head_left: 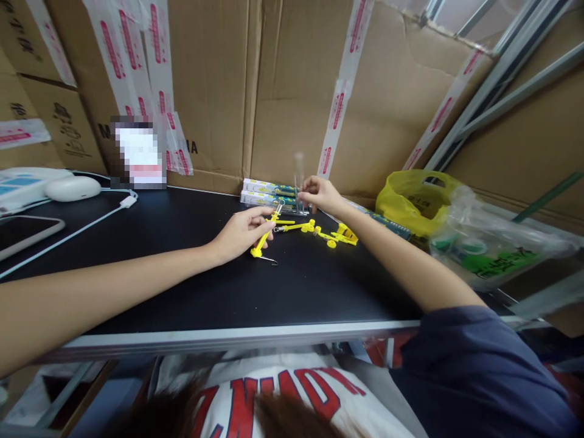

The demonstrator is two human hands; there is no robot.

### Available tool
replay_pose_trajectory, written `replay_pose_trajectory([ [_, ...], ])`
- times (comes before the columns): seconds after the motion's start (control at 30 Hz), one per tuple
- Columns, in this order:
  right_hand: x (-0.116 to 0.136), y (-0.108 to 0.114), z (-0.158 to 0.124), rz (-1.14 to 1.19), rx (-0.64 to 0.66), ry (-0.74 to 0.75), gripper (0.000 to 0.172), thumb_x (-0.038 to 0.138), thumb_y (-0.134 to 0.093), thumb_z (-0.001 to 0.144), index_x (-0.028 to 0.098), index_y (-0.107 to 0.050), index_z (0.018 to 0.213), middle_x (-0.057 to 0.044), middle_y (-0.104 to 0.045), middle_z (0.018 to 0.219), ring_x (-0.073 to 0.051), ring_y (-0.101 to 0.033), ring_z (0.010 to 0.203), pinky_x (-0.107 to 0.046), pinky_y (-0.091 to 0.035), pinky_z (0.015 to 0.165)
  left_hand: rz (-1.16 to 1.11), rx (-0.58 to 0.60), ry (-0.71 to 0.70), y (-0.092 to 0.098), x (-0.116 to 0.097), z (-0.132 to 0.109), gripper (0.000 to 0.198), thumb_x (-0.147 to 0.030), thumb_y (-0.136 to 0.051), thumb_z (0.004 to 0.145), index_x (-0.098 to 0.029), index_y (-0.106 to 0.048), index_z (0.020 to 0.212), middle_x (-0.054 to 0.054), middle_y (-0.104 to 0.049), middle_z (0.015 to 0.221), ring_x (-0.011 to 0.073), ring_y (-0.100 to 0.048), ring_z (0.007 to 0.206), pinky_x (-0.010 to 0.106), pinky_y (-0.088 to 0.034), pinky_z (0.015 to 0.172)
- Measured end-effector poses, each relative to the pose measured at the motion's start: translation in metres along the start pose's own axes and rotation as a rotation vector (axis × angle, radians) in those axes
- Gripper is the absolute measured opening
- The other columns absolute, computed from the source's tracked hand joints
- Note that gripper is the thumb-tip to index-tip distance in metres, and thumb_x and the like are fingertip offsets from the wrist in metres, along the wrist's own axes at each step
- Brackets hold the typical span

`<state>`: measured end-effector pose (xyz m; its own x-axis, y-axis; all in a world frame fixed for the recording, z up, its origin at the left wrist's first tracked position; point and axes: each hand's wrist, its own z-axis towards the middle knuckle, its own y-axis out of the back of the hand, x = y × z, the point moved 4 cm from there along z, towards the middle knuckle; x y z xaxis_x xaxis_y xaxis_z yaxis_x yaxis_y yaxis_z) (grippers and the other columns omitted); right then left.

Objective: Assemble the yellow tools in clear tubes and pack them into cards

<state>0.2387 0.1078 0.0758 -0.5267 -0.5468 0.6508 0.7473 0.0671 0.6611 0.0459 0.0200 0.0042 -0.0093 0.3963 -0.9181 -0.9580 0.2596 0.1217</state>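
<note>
Closed around a slim yellow plastic tool (261, 244) is my left hand (244, 230). This tool is tilted, with a metal loop at its upper end and a thin hooked wire at its lower end. My right hand (322, 196) pinches a thin, clear, tube-like piece (298, 173), smeared by motion, above the table's far side. Between and below the hands lie several yellow plastic parts (308, 226), some with metal ends. Just behind the hands are narrow printed boxes (265, 198), side by side.
A black table (191, 298) runs against a tall cardboard wall (205, 79). To the right sit a yellow plastic bag (387, 204) and a clear bag (488, 258). On the left are a phone (27, 234), a white case (73, 188) and a cable (82, 234). A blurred-out screen (139, 152) stands behind.
</note>
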Motion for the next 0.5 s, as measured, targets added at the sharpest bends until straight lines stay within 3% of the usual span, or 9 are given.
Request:
replay_pose_trajectory([
  [0.07,0.001,-0.001,-0.02,0.375,-0.04,-0.092,0.023,0.027,-0.062,0.077,0.02,-0.042,0.086,-0.003,-0.069,0.078,-0.011,-0.062,0.059,-0.022,-0.049,0.048,-0.006,0.009,0.011,-0.002,-0.001,-0.001,0.045,-0.038,-0.069,0.077,-0.01,-0.058,0.112,0.0,-0.064,0.067,0.0105,-0.062,0.052,0.023,-0.052,0.052],
  [0.17,0.003,-0.009,-0.05,0.682,-0.103,-0.134,0.026,0.024,-0.064,0.075,0.021,-0.046,0.092,-0.002,-0.071,0.085,-0.011,-0.066,0.063,-0.022,-0.055,0.052,0.037,0.044,0.032,-0.005,-0.002,-0.003,0.041,-0.036,-0.068,0.078,-0.01,-0.061,0.109,0.0,-0.065,0.067,0.0098,-0.061,0.052,0.022,-0.053,0.053],
  [0.3,0.002,-0.02,-0.066,0.824,-0.125,-0.199,0.024,0.02,-0.062,0.075,0.02,-0.051,0.096,-0.003,-0.072,0.088,-0.012,-0.068,0.066,-0.022,-0.057,0.053,0.099,0.07,0.04,-0.005,-0.001,-0.005,0.036,-0.036,-0.068,0.079,-0.011,-0.064,0.104,0.001,-0.066,0.07,0.0089,-0.061,0.053,0.022,-0.053,0.054],
  [0.5,0.006,-0.021,-0.064,0.837,-0.1,-0.148,0.026,0.024,-0.065,0.074,0.021,-0.049,0.094,-0.002,-0.073,0.088,-0.012,-0.07,0.068,-0.023,-0.058,0.054,0.123,0.073,0.018,-0.005,0.002,-0.005,0.028,-0.038,-0.068,0.078,-0.012,-0.064,0.089,0.002,-0.066,0.07,0.0086,-0.061,0.055,0.021,-0.053,0.054],
])
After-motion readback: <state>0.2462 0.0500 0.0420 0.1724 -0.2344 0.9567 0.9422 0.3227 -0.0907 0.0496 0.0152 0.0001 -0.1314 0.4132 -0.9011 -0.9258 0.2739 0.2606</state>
